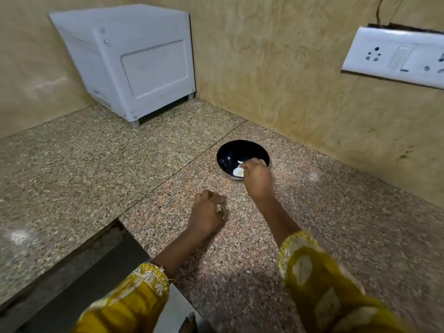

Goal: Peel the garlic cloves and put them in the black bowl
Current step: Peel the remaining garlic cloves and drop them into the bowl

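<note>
The black bowl (pixel 230 155) stands on the speckled granite counter (pixel 312 212) near the right wall. Pale peeled garlic cloves (pixel 238 173) lie in its bottom. My right hand (pixel 257 176) reaches over the bowl's near rim with fingers curled, and a small white piece (pixel 239 162) shows at its fingertips; whether it is pinched or loose I cannot tell. My left hand (pixel 206 212) rests on the counter in front of the bowl, fingers curled round a pale bit of garlic or skin (pixel 218 208).
A white boxy appliance (pixel 134 66) stands in the back corner on the counter. A white socket and switch plate (pixel 396 56) is on the right wall. The counter steps down at a dark gap (pixel 115 236) to the front left.
</note>
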